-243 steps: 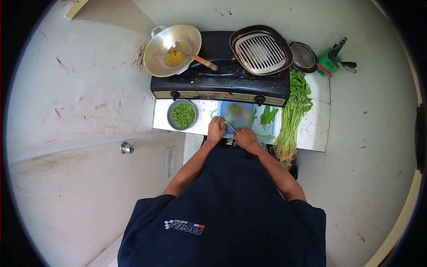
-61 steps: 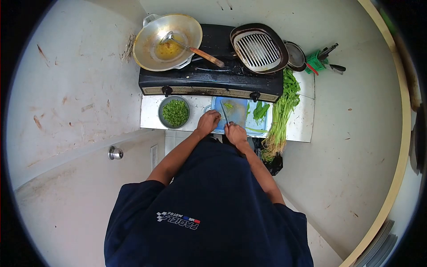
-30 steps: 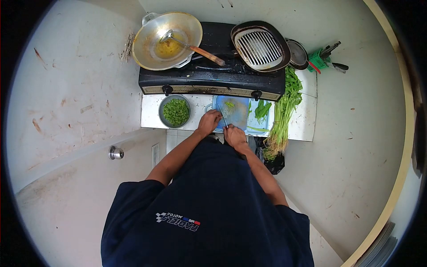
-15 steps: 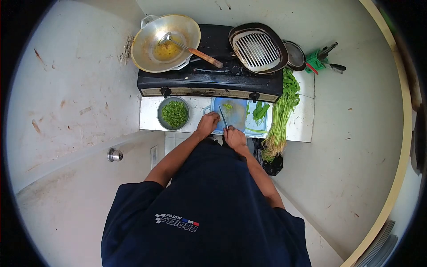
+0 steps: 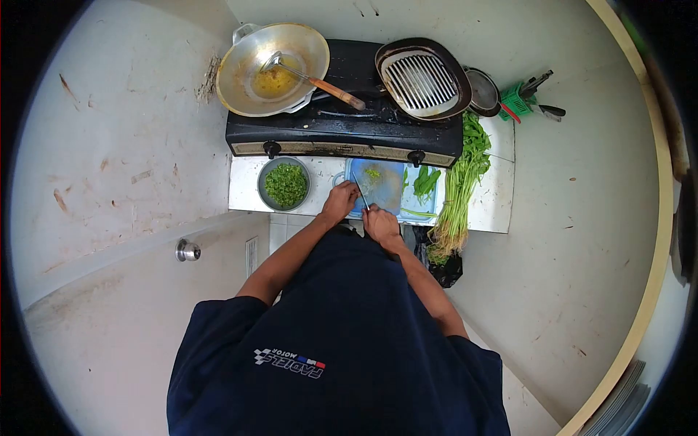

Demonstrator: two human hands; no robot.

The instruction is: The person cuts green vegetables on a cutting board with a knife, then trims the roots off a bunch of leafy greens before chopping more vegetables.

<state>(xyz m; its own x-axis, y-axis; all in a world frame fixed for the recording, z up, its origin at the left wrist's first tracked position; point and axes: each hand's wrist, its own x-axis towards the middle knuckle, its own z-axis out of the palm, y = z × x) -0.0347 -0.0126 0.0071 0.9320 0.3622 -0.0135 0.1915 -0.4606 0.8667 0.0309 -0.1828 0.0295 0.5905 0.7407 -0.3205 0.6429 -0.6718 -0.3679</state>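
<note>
My right hand (image 5: 381,222) is wrapped round the handle of a knife (image 5: 361,190), whose thin blade points away from me over the blue cutting board (image 5: 390,201). Close against the blade on its left side is my left hand (image 5: 341,201), fingers curled together at the board's left edge; whatever they hold is hidden. A small heap of chopped greens (image 5: 373,174) lies on the board near the far edge. To the left, a grey bowl (image 5: 262,198) is filled with more chopped greens (image 5: 285,183). Loose green leaves (image 5: 426,183) rest at the board's right side.
Behind the board stands a black gas stove (image 5: 342,134), with a wok (image 5: 236,80) holding a ladle (image 5: 327,89) and a grill pan (image 5: 414,52). A bunch of leafy greens (image 5: 458,189) hangs over the counter's front edge at right, beside a green utensil basket (image 5: 512,102).
The knife and my right hand have shifted slightly left, bringing the blade nearer my left hand's fingers. The bowl and the greens stay in place.
</note>
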